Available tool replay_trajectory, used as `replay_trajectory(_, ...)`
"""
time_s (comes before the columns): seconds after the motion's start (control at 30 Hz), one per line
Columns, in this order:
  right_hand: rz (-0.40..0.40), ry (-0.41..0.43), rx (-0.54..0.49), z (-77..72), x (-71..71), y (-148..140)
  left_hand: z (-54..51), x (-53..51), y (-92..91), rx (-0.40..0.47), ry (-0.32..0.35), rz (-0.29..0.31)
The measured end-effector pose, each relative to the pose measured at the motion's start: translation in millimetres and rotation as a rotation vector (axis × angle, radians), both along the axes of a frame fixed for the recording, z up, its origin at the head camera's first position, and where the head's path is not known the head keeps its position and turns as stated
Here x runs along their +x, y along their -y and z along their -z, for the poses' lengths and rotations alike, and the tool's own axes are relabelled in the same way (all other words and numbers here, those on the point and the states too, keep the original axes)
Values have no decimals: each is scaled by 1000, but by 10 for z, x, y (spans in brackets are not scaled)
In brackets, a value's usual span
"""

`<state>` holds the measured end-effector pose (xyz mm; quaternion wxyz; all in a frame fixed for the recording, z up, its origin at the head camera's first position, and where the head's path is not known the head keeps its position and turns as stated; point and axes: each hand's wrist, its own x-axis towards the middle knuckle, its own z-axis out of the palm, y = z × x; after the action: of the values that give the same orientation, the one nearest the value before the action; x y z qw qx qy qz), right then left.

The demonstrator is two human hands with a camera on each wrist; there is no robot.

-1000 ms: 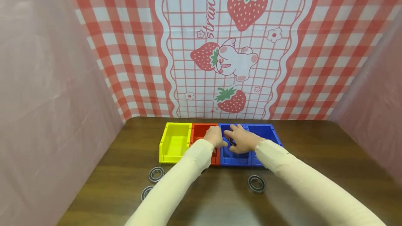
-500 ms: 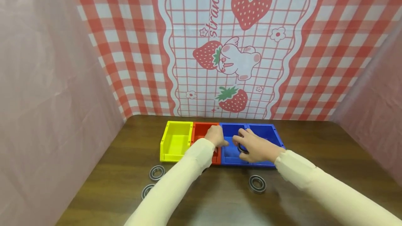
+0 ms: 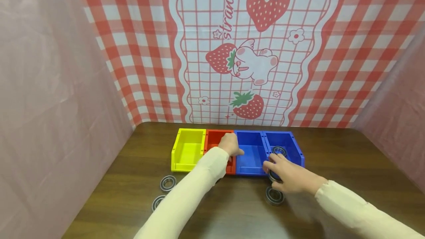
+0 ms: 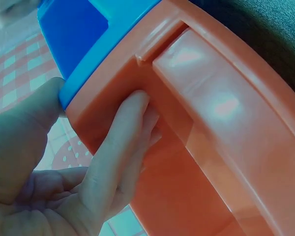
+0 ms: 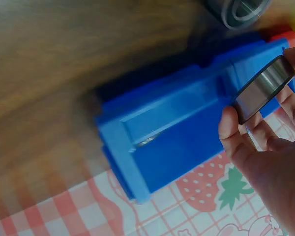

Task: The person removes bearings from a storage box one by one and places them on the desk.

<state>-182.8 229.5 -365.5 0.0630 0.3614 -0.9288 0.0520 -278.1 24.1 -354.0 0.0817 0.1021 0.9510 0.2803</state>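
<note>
My right hand [image 3: 292, 174] pinches a ball bearing [image 5: 265, 88] by its edge, over the front of the right blue bin [image 3: 295, 150]. Another bearing [image 3: 279, 151] lies inside that bin. Just below the hand, a bearing [image 3: 275, 196] rests on the table. My left hand [image 3: 229, 145] grips the wall between the red bin [image 4: 187, 196] and the left blue bin [image 3: 250, 154]. In the left wrist view its fingers [image 4: 120, 132] reach inside the red bin, while the thumb lies at the blue rim. The left arm hides part of the red bin.
A yellow bin [image 3: 187, 150] stands at the left end of the joined row. Two bearings [image 3: 168, 183] [image 3: 158, 203] lie on the wooden table [image 3: 119, 180] left of my left sleeve. A checked strawberry cloth [image 3: 245, 62] hangs behind, with pink curtains at both sides.
My right hand has carried the bearing from over the left blue bin rightward and toward me, to the right blue bin's front edge. The left hand stays at the red bin.
</note>
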Motion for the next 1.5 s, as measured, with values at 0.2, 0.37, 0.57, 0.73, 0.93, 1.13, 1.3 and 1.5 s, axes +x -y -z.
replay_trajectory(0.2, -11, -60, -23, 91, 102, -162, -2, 5, -11, 5, -7, -3)
replay_trajectory(0.37, -25, -84, -30, 176, 178, -295, 3, 4, -16, 0, 2, -3)
replay_trajectory(0.57, -45, -113, -43, 268, 226, -421, 16, -11, -24, -15, 4, -3)
replay_trajectory(0.73, -67, -117, -55, 350, 243, -498, 17, -19, -21, 7, 18, -14)
replay_trajectory(0.93, -82, -148, -60, 431, 247, -539, 25, -40, -16, 8, 28, -12)
replay_trajectory(1.13, -72, -134, -55, 469, 252, -562, 57, -62, -11, 9, 30, 0)
replay_trajectory(1.3, -64, -94, -54, 462, 270, -573, 59, -51, 2, 3, 26, 14)
replay_trajectory(1.5, -67, -83, -12, 257, 255, -517, 43, -12, 2, 8, 14, 4)
